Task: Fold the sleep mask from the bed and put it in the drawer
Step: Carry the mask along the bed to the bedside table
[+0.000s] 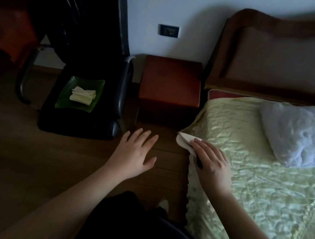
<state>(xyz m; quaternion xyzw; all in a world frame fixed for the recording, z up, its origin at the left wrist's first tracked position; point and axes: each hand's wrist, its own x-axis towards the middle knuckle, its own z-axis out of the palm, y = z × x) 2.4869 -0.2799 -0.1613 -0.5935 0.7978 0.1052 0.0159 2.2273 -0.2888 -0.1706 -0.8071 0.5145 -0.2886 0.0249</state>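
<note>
My right hand (210, 162) is clamped on the sleep mask (184, 141) at the near-left corner of the bed (263, 193), fingers on top. The mask is white and looks folded; its pointed end sticks out left past my fingertips, over the bed edge. A dark strip shows under my palm (strap, probably, can't tell for sure). My left hand (135, 152) is empty, fingers spread, palm down, hovering over the wood floor (18, 151) just left of the mask, not touching it. Far of both hands: reddish-brown nightstand (170, 81) against the wall, between bed and black chair (88, 90). Its front is in shadow, so I can't tell the drawer's state. On the chair seat sits a green plate (80, 94) with pale folded pieces on it. White pillow (301, 134) is on the bed, far right, below the brown headboard (281, 55). Dark wall socket (169, 30) is above the nightstand.
</note>
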